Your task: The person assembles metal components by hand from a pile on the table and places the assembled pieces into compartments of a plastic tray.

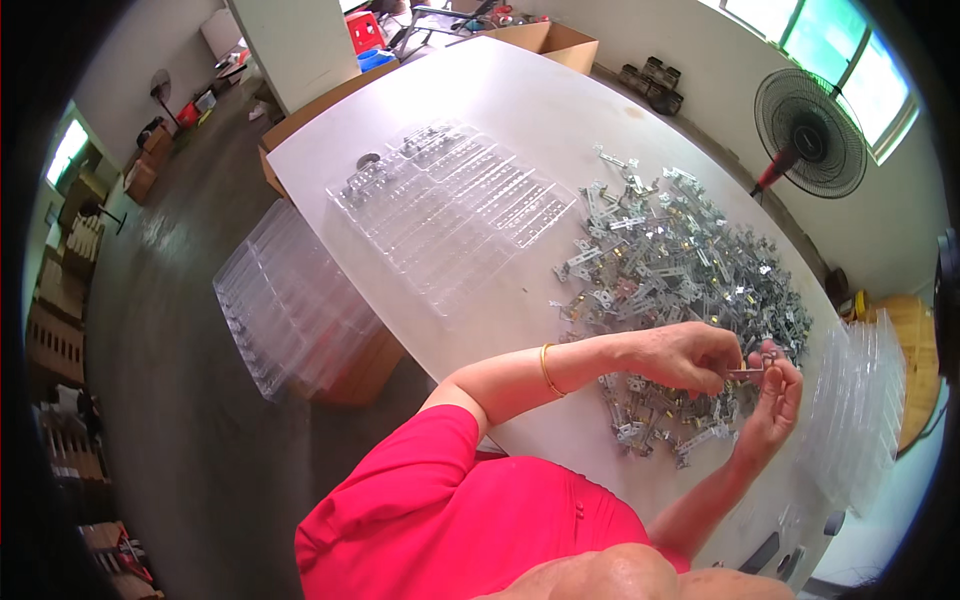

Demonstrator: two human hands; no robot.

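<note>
A small metal bracket (746, 374) is held between my two hands, above the near right part of a big heap of similar metal parts (665, 265). My left hand (685, 357), with a gold bangle on its wrist, pinches the bracket's left end between thumb and fingers. At its other end, my right hand (775, 400) is closed on it with thumb and fingertips. The fingers cover much of the bracket. Most parts in the heap are silvery, with some brass-coloured bits among them. A clear plastic tray (430, 240) lies left of the heap, with metal parts along its far side.
The white table (400, 110) carries everything. Stacked clear trays (290, 290) rest on a cardboard box at the left, and more clear trays (860, 400) stand at the right edge. A black fan (810, 135) is beyond the far right side. Cardboard boxes (560, 45) sit behind the table.
</note>
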